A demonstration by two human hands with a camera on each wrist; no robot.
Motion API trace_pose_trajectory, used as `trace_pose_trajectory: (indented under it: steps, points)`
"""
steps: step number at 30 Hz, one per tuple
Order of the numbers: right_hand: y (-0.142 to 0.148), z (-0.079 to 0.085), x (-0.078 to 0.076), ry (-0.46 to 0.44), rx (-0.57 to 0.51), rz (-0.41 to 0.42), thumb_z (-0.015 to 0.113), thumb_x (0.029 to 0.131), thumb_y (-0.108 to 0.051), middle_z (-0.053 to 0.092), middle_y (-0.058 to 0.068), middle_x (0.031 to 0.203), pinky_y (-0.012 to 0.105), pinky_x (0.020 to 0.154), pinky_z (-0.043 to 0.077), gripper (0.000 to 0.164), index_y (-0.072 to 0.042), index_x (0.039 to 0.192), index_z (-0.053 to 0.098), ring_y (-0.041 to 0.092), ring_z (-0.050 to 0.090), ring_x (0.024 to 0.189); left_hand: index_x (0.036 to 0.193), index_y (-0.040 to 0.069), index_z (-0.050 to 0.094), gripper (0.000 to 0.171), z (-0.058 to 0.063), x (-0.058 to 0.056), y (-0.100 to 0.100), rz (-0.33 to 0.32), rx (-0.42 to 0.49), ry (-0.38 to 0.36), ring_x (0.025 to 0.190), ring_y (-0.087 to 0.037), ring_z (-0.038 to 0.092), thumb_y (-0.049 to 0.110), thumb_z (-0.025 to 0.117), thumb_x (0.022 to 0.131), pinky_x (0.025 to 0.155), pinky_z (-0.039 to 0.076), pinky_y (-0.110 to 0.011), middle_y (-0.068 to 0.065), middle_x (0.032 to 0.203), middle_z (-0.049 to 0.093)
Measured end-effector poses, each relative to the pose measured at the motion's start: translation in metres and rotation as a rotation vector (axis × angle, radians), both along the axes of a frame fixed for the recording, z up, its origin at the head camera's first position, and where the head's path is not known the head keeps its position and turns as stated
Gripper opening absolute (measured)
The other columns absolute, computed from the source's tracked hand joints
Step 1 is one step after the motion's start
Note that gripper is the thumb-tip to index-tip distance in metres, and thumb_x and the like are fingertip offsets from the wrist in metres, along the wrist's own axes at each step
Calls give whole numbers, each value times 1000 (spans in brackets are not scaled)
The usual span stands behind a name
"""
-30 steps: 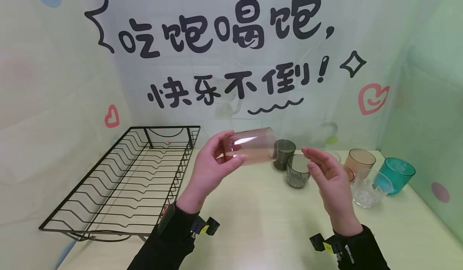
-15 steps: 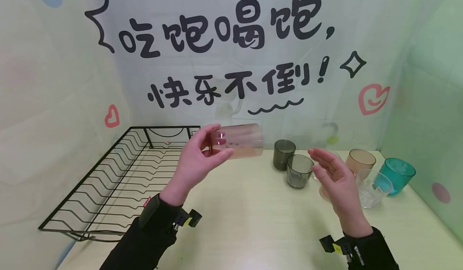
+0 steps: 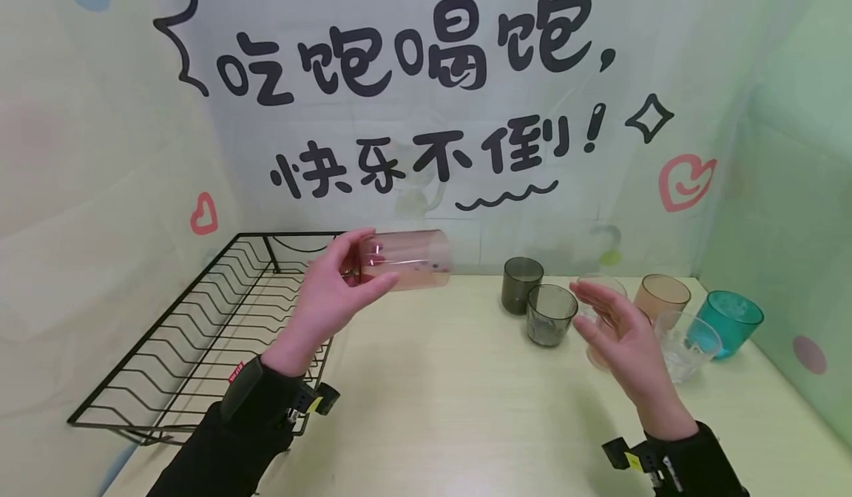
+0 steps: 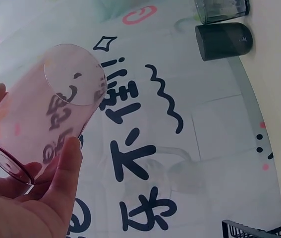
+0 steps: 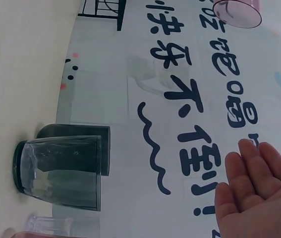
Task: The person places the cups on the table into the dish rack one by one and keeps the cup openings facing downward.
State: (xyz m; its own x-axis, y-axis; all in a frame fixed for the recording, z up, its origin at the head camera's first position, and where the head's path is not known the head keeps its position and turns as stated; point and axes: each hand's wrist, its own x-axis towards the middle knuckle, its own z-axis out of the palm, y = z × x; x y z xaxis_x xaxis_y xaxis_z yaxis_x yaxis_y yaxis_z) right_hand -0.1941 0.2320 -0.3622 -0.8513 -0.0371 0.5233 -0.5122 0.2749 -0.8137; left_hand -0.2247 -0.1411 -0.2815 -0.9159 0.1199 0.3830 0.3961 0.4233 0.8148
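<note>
Carrying the pink glass (image 3: pixel 406 259) leftward through the air, the left hand (image 3: pixel 322 293) has come away from the glasses on the right half of the desk (image 3: pixel 433 408) and now overlaps the right side of the black rack (image 3: pixel 156 325) in the head view. A second ago the pink glass was in front of the dark grey glass (image 3: pixel 522 284); a clear stretch of desk now shows between them. It lies on its side, nearly level, above the desk, with its mouth toward the desk's right edge. The left grip is closed around its base end, thumb on the near side and fingers on the far side.

The right hand (image 3: pixel 619 334) has only drifted slightly toward the desk's right edge; its grip is loose and holds nothing, fingers together and a little bent (they hide part of the glasses behind). Those others keep their places: the short grey glass (image 3: pixel 551 323) just in front of the dark one, and the amber glass (image 3: pixel 662 297), the clear glass (image 3: pixel 685 353) and the teal glass (image 3: pixel 728 327) toward the right edge. I judge the work to be in mid-carry, the pink glass not yet set down.
</note>
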Motion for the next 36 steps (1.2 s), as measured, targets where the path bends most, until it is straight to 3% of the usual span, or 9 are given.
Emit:
trace_pose_trajectory:
  steps: [8,15,23,26,29,32,36]
  points:
    - [11,-6,0,-30,101,-52,65,95,-5,56,0,135,10,100,35,47,1,139,51,-2,46,122,144,9,47,71,5,-6,-15,29,-8,-27,104,-26,60,23,81,84,89,54,-38,-11,123,60]
    - [22,-11,1,-42,155,-85,65,96,-8,56,7,136,9,96,36,48,2,140,50,-2,47,120,147,6,43,75,5,-12,-26,82,-62,-56,109,-30,57,28,79,85,87,54,-38,-15,126,56]
    - [33,-18,1,-87,197,-136,66,96,-14,56,4,137,14,92,34,50,-3,142,50,-6,45,118,148,7,42,76,7,-16,-39,120,-69,-76,111,-28,55,32,79,85,92,49,-40,-13,125,55]
    - [36,-19,0,-105,208,-154,67,96,-16,56,10,138,26,96,35,51,-3,142,49,-8,44,117,148,7,42,77,9,-18,-45,131,-68,-94,113,-28,53,35,78,85,95,47,-41,-13,125,54]
    - [39,-20,0,-144,199,-169,67,96,-19,54,18,139,49,101,37,53,-3,143,48,-10,43,115,149,7,41,78,11,-19,-51,136,-71,-110,114,-29,52,37,77,86,97,45,-41,-14,126,53]
    - [44,-21,0,-176,191,-177,67,96,-20,52,23,139,68,96,36,55,-3,144,47,-11,41,113,149,6,38,80,13,-22,-57,134,-62,-120,115,-29,51,38,76,87,99,44,-40,-14,128,52]
    - [49,-23,0,-188,198,-181,67,96,-20,52,23,139,70,95,36,54,-2,144,47,-11,42,113,150,4,37,82,12,-26,-64,158,-64,-127,113,-28,48,41,75,87,98,45,-34,-15,126,51]
